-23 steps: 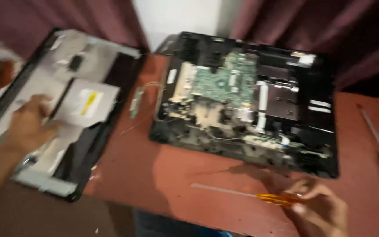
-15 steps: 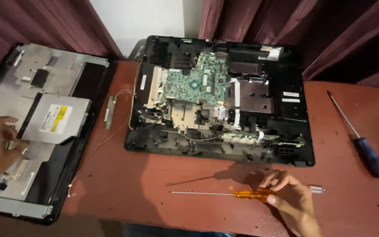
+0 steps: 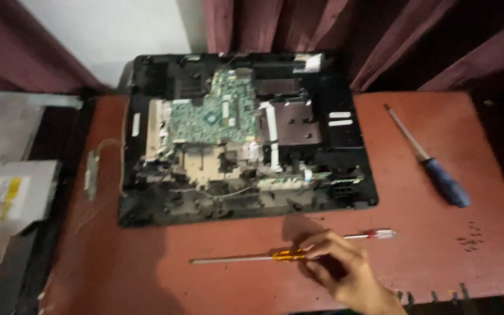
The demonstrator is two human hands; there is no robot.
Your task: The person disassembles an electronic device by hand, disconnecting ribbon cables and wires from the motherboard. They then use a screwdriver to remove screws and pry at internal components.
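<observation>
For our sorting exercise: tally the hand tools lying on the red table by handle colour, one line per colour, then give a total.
Yellow-handled screwdriver, under the right hand: 1
Blue-handled screwdriver: 1
Small red-and-clear-handled screwdriver: 1
Total: 3

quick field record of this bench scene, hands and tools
right hand: fingers on the orange-handled screwdriver, which lies flat on the table
left hand: not in view
opened laptop base: green circuit board exposed
blue-handled screwdriver: lying right of the base, untouched
small clear-handled screwdriver: beside the hand
table: reddish brown
optical drive: far left, blurred
</observation>
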